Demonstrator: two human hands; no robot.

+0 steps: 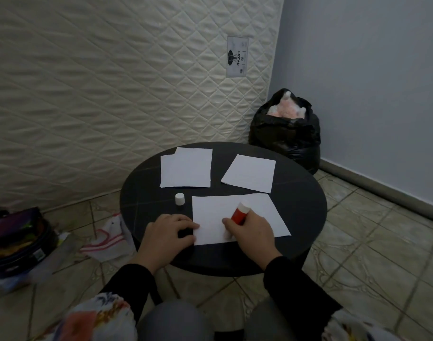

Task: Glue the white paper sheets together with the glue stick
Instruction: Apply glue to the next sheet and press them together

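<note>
A white paper sheet (225, 210) lies at the front of the round black table (141, 193). My right hand (249, 232) grips a red glue stick (238, 214), uncapped, its white tip pointing away over that sheet. My left hand (166, 235) rests with curled fingers on the table, fingertips pressing the sheet's left edge. The white cap (180, 199) stands on the table just left of the sheet. Two overlapping white sheets (185, 168) lie at the back left. Another single sheet (249, 172) lies at the back right.
A quilted mattress (112, 82) leans against the wall behind the table. A full black rubbish bag (286, 134) stands in the corner. On the tiled floor to the left are a dark pencil case (16, 239) and a white plastic bag (107, 239).
</note>
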